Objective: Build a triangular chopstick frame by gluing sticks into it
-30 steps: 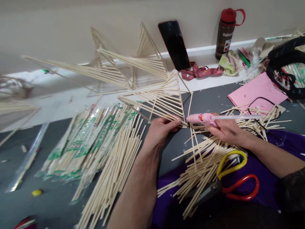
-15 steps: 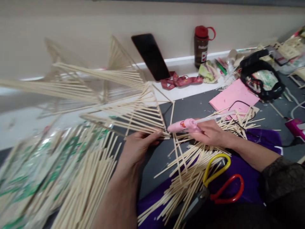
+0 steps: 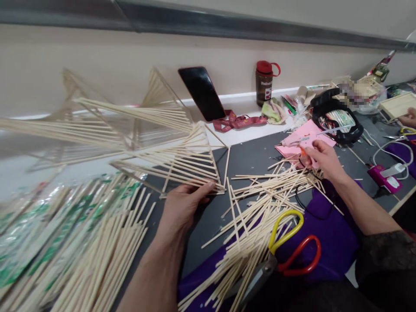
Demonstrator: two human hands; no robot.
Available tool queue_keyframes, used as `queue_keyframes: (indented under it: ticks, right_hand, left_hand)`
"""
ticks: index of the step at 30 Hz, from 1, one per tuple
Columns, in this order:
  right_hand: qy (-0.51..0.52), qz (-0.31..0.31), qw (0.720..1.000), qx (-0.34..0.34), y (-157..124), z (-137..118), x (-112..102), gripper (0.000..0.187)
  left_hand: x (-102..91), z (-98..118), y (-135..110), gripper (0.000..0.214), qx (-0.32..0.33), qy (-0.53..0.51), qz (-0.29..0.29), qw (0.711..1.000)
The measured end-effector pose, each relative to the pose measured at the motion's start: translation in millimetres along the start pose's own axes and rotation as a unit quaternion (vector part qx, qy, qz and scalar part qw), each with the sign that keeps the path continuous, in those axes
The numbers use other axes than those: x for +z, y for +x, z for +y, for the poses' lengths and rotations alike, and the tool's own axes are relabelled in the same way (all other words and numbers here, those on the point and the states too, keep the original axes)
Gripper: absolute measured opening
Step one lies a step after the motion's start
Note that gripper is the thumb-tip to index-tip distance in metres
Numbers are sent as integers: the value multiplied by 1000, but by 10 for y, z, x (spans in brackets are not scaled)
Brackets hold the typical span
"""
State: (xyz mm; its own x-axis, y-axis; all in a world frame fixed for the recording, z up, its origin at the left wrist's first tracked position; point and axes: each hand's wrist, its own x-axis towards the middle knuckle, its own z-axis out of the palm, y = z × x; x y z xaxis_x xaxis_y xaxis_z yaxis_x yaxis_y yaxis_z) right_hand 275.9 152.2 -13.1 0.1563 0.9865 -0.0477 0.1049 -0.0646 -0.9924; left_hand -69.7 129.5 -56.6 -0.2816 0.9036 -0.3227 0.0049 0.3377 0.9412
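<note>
My left hand [image 3: 182, 206] pinches the near edge of a framework of thin wooden sticks [image 3: 191, 167], whose slatted triangles stretch left along the wall. In my right hand [image 3: 326, 162] is a pink glue gun [image 3: 299, 141] with a clear glue stick at its back, held over the pink paper [image 3: 318, 130]. The gun's nozzle points left, well apart from the framework. Between my hands lies a loose pile of sticks [image 3: 263, 208]. Scissors [image 3: 274, 260] with one yellow and one red handle lie by the pile, nearest me.
Packaged sticks [image 3: 65, 225] and a loose bundle [image 3: 110, 251] lie at left. A tablet [image 3: 203, 93], a red lanyard [image 3: 240, 122] and a red-capped bottle [image 3: 264, 84] stand or lie along the wall. At right are a black headband-like object [image 3: 338, 117], a magenta power adapter [image 3: 385, 178] and another person's hand [image 3: 408, 118].
My right hand has drawn the glue gun away from the framework's corner, to the right and over the pink paper. My left hand keeps its hold. The camera view has tilted up and right.
</note>
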Motion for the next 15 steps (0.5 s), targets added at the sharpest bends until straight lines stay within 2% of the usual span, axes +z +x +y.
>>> queue_keyframes:
  ticks: [4, 11, 15]
  right_hand:
    - [1, 50, 998, 44, 129, 101, -212, 41]
    - [-7, 162, 987, 6, 254, 164, -559, 37]
    - [-36, 166, 985, 18, 280, 210, -643, 36]
  left_hand:
    - [3, -14, 6, 26, 12, 2, -6, 1000]
    - [-17, -18, 17, 27, 29, 35, -13, 999]
    - [-17, -26, 27, 28, 18, 22, -9, 1000]
